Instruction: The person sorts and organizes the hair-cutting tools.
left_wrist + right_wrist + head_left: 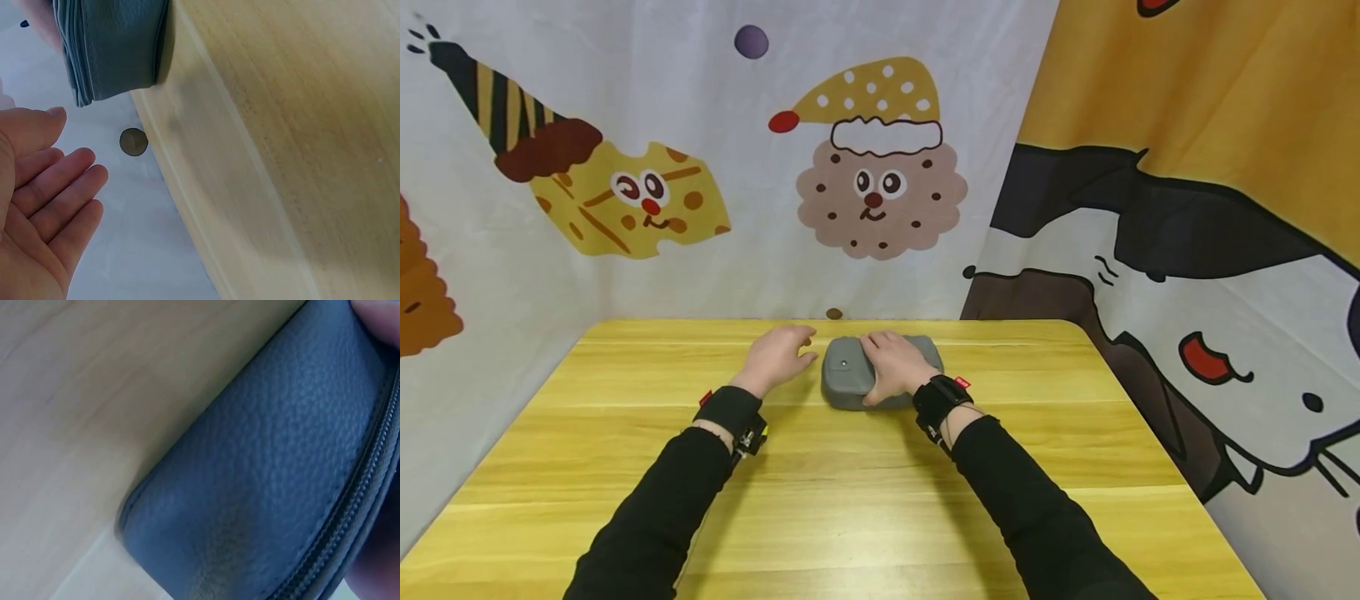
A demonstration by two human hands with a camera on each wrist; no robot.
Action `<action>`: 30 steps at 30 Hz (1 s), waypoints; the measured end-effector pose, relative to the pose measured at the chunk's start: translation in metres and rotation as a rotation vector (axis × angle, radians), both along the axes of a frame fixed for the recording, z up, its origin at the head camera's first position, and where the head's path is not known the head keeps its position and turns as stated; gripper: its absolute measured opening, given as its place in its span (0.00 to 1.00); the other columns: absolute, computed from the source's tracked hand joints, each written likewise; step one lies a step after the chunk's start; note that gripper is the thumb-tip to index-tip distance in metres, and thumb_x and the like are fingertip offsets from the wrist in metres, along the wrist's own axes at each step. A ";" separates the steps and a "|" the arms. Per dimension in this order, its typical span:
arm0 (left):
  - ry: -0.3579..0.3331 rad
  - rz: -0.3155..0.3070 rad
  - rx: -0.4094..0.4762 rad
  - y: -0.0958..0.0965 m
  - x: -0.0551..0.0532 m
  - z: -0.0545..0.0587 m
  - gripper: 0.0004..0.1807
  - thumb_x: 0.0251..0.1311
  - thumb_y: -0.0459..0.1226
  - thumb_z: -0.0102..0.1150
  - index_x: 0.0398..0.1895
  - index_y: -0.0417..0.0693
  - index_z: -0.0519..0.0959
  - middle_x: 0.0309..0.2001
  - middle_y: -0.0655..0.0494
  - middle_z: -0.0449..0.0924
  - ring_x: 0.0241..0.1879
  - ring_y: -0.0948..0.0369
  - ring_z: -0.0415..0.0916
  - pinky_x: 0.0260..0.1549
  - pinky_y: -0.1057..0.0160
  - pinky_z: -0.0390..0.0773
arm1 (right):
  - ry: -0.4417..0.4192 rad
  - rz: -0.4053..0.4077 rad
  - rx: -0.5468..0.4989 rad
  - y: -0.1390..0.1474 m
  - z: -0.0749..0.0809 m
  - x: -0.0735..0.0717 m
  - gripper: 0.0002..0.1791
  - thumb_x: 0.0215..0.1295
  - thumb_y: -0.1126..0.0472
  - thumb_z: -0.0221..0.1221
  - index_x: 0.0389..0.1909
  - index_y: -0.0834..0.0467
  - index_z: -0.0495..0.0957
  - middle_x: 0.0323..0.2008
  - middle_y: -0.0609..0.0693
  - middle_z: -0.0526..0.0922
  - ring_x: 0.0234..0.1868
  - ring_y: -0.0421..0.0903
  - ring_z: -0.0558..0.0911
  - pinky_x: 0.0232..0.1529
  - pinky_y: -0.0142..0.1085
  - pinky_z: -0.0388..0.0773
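A grey leather zip pouch (844, 382) with a small snapped flap lies near the far edge of the table. Over its top spreads my right hand (897, 364), which grips it with the thumb at the near side and the fingers across to the far side. In the right wrist view the pouch's pebbled side (250, 444) and its closed zipper (347, 519) fill much of the picture. My left hand (777, 358) hovers just left of the pouch, holding nothing. Its fingers are loosely bent and apart from the leather in the left wrist view, where the pouch's end (122, 47) shows above them.
The pouch rests on a light wooden table (835, 517) with rounded far corners. A white curtain (760, 275) with cartoon prints hangs right behind the table, and another printed curtain (1210, 333) runs along the right side. Both wrists carry black straps with small devices.
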State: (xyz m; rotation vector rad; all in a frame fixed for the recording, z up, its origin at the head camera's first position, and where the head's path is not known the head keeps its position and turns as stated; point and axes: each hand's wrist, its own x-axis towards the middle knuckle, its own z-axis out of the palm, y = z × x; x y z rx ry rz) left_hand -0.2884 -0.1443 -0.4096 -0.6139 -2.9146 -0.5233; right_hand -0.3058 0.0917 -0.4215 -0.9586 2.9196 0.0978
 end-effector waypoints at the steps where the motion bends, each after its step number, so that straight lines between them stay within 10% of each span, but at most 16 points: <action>1: -0.004 0.002 0.002 0.000 0.000 0.000 0.24 0.64 0.38 0.65 0.61 0.37 0.76 0.49 0.43 0.83 0.48 0.48 0.80 0.46 0.49 0.80 | 0.000 -0.007 -0.004 -0.001 0.000 -0.001 0.65 0.43 0.33 0.72 0.76 0.61 0.54 0.71 0.56 0.63 0.71 0.54 0.62 0.71 0.43 0.60; 20: -0.003 0.001 0.025 -0.007 0.007 -0.006 0.23 0.64 0.38 0.65 0.60 0.38 0.77 0.49 0.43 0.83 0.48 0.48 0.80 0.46 0.50 0.80 | -0.031 -0.027 -0.003 -0.011 0.002 -0.002 0.65 0.46 0.33 0.72 0.77 0.60 0.51 0.73 0.57 0.60 0.73 0.54 0.59 0.73 0.44 0.55; 30: 0.033 -0.025 0.039 -0.011 0.014 -0.010 0.21 0.63 0.36 0.66 0.58 0.36 0.78 0.47 0.42 0.83 0.46 0.49 0.81 0.44 0.50 0.81 | -0.115 -0.007 -0.043 0.011 0.006 0.012 0.65 0.51 0.33 0.70 0.79 0.58 0.43 0.78 0.59 0.42 0.78 0.57 0.42 0.75 0.52 0.38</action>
